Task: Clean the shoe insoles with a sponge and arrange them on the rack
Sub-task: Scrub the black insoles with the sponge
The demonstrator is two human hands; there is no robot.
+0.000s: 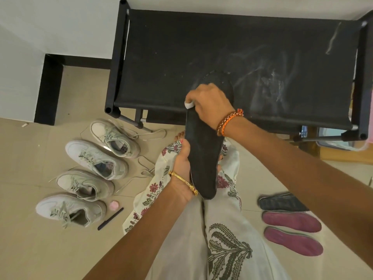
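A long black insole is held up in front of me, its toe end over the black fabric rack. My left hand grips its heel half from the left. My right hand holds a white sponge against the insole's upper part. On the floor at the right lie another black insole and two purple insoles.
Several pale sneakers stand in a row on the tiled floor at the left, laces loose. A pink lid and a dark pen-like stick lie near them. The rack's top shows white smears. White walls rise behind it.
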